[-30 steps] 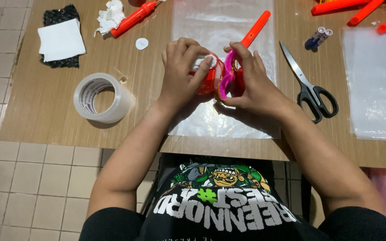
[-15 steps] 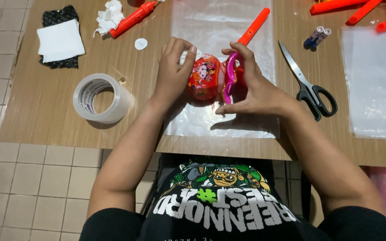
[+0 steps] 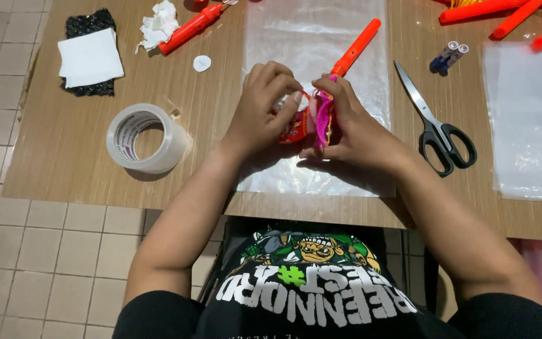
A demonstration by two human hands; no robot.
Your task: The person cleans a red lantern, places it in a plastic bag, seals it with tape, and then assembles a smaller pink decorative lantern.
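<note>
Both my hands meet over a clear plastic sheet [image 3: 308, 37] on the wooden table [image 3: 64, 163]. My left hand [image 3: 265, 107] grips a small red printed toy piece [image 3: 296, 125], fingers curled over its top. My right hand [image 3: 352, 122] holds a pink plastic piece [image 3: 323, 119] pressed against the red one. An orange stick [image 3: 356, 47] lies just beyond my right fingers, its lower end hidden behind them.
A roll of clear tape [image 3: 145, 138] sits left of my hands. Black-handled scissors [image 3: 437, 122] lie to the right. Two small batteries [image 3: 448, 55], another plastic sheet [image 3: 528, 113], an orange marker-like tool [image 3: 189, 28], crumpled tissue [image 3: 158, 22] and a white pad on black mesh [image 3: 89, 59] lie farther off.
The red piece lay flat and exposed half a second ago; now my left hand has closed over it and brought it against the pink piece.
</note>
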